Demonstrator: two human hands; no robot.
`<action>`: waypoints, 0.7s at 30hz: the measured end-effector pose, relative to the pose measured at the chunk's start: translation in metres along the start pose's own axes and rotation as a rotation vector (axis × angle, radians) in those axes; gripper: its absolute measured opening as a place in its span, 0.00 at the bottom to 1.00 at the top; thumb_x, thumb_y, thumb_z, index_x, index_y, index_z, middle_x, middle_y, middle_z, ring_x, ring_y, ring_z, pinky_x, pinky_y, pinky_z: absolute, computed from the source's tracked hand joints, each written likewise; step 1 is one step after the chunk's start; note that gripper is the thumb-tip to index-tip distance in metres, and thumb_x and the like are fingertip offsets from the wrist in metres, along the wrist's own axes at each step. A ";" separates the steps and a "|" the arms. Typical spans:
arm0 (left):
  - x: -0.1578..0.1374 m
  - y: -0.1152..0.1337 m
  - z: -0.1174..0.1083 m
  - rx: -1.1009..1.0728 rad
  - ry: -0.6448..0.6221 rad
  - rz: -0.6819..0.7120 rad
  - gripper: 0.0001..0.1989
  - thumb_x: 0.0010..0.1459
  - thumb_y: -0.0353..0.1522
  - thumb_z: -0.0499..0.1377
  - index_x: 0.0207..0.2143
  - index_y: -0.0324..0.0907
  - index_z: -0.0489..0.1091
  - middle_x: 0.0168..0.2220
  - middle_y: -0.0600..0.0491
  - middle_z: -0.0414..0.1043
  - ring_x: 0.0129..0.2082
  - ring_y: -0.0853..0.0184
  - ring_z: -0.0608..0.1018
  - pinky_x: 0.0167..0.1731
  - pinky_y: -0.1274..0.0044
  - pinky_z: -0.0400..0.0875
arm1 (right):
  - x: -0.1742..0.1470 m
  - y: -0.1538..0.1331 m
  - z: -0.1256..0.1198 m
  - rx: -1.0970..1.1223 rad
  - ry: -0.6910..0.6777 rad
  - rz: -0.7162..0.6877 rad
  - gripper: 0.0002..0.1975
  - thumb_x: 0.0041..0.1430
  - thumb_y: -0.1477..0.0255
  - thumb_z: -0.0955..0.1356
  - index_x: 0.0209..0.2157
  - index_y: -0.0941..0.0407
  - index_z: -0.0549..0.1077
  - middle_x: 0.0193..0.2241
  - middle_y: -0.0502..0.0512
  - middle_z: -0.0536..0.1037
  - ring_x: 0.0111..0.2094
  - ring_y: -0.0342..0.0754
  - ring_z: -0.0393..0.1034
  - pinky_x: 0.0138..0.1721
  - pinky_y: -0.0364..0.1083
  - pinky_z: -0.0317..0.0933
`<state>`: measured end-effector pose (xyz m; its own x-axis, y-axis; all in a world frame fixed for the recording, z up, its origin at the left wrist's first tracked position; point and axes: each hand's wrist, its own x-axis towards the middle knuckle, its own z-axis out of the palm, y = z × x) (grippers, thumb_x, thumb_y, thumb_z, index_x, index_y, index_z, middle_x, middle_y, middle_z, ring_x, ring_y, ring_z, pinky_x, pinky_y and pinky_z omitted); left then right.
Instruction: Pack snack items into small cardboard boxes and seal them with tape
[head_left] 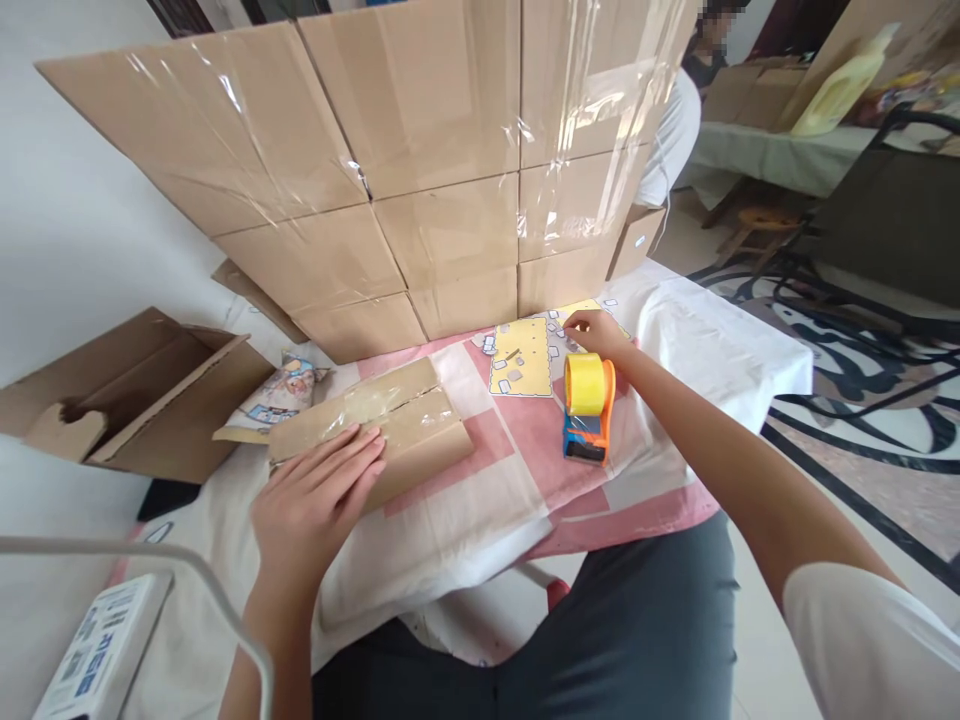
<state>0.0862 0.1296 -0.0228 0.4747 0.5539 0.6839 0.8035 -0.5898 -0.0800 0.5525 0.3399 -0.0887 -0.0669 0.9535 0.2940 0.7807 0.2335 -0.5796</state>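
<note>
A taped cardboard box (420,420) lies flat on the cloth-covered table in front of me. My left hand (319,490) rests on its left end, fingers stretched out over the top. To the right stands a tape dispenser (589,415) with an orange and blue body and a yellow roll. Just beyond it, my right hand (596,332) is bent with thumb and fingertips together, over small paper pieces; what it pinches, if anything, is too small to make out. A yellow patterned sheet (523,355) lies left of that hand.
Stacked taped cartons (450,190) form a wall at the back. An open cardboard box (142,400) and a printed packet (281,395) sit on the left, with a white power strip (105,650) and cable nearer. A chair (892,210) stands right; people are behind the cartons.
</note>
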 end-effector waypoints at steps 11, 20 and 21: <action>-0.004 0.003 0.003 -0.047 0.011 -0.092 0.13 0.65 0.29 0.62 0.50 0.50 0.78 0.49 0.57 0.82 0.54 0.58 0.82 0.49 0.67 0.75 | -0.024 -0.044 -0.042 0.319 0.211 0.139 0.05 0.58 0.76 0.66 0.37 0.54 0.65 0.26 0.49 0.77 0.24 0.44 0.70 0.28 0.42 0.61; -0.015 -0.004 -0.012 -0.329 0.003 -0.138 0.13 0.62 0.29 0.64 0.48 0.51 0.80 0.48 0.56 0.83 0.53 0.56 0.82 0.51 0.64 0.77 | -0.099 -0.157 -0.014 0.749 -0.047 -0.284 0.08 0.62 0.65 0.71 0.34 0.55 0.75 0.42 0.56 0.78 0.38 0.45 0.71 0.37 0.43 0.65; -0.016 -0.007 -0.016 -0.386 0.017 -0.164 0.12 0.62 0.29 0.64 0.47 0.51 0.80 0.47 0.55 0.83 0.53 0.56 0.82 0.52 0.64 0.77 | -0.111 -0.170 0.001 0.739 -0.150 -0.368 0.06 0.62 0.67 0.71 0.33 0.55 0.77 0.41 0.55 0.77 0.40 0.46 0.71 0.39 0.44 0.66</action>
<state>0.0678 0.1156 -0.0218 0.3429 0.6513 0.6769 0.6733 -0.6729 0.3064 0.4261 0.1945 -0.0238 -0.3608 0.7947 0.4881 0.0880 0.5501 -0.8305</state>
